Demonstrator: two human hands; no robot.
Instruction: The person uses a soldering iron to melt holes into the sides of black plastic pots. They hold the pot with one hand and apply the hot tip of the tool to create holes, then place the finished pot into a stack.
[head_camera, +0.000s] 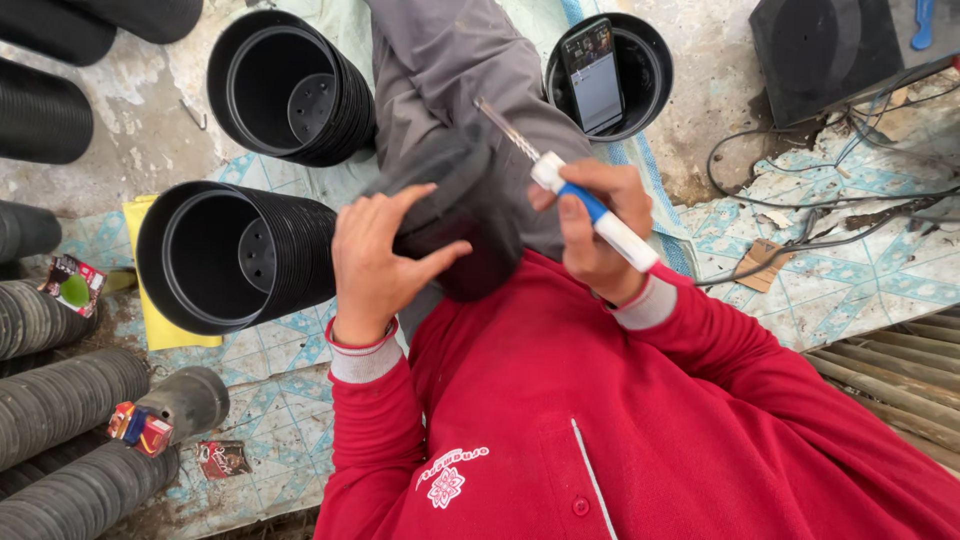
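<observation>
Centre frame, the left hand (375, 255) pressed spread fingers on a black pot (455, 215) in the lap — the right hand (590, 230) gripped a soldering iron (580, 195); a slip could burn fingers.

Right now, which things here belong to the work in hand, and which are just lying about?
In hand:
left hand on a black pot
right hand holding the blue-and-white tool
pot stacks

Lying about:
phone in a pot
small packets
cables
black box
</observation>
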